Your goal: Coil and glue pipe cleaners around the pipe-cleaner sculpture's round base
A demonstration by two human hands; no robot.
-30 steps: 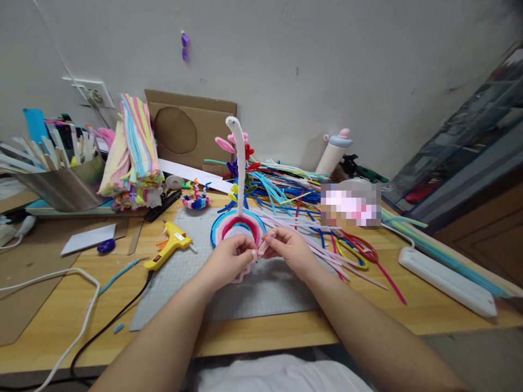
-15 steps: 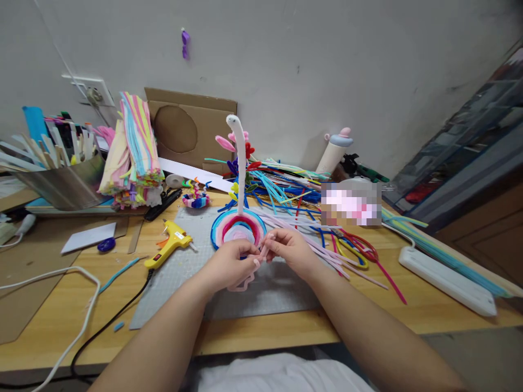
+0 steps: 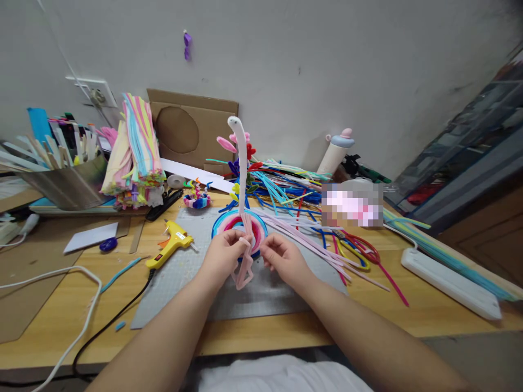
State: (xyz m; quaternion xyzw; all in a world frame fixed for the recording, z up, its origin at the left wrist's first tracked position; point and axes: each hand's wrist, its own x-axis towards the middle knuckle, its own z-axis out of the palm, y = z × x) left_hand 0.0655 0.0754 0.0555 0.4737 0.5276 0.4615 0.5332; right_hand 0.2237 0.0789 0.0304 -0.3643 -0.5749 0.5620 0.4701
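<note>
My left hand (image 3: 224, 253) is closed on a bent pale pink pipe cleaner (image 3: 245, 272), pinched between thumb and fingers. Its strands rise above the hand and a zigzag loop hangs below. Just to the right, my right hand (image 3: 283, 258) is apart from it, fingers loosely curled and slightly separated, with nothing visible in them. Behind the hands lies a round coil of blue, pink and white pipe cleaners (image 3: 223, 222), partly hidden by the left hand. A tall white fuzzy stem (image 3: 242, 169) with a curved top stands at its back.
A yellow glue gun (image 3: 174, 242) lies left on the grey cutting mat (image 3: 163, 296). Loose pink pipe cleaners (image 3: 314, 245) and scissors (image 3: 362, 251) lie right. A white power strip (image 3: 449, 283) sits farther right; a metal container (image 3: 69, 182) of sticks stands at left.
My hands have separated: the right hand has let go of the pink pipe cleaner and moved slightly right. The left hand has shifted a little left, turning the piece more upright.
</note>
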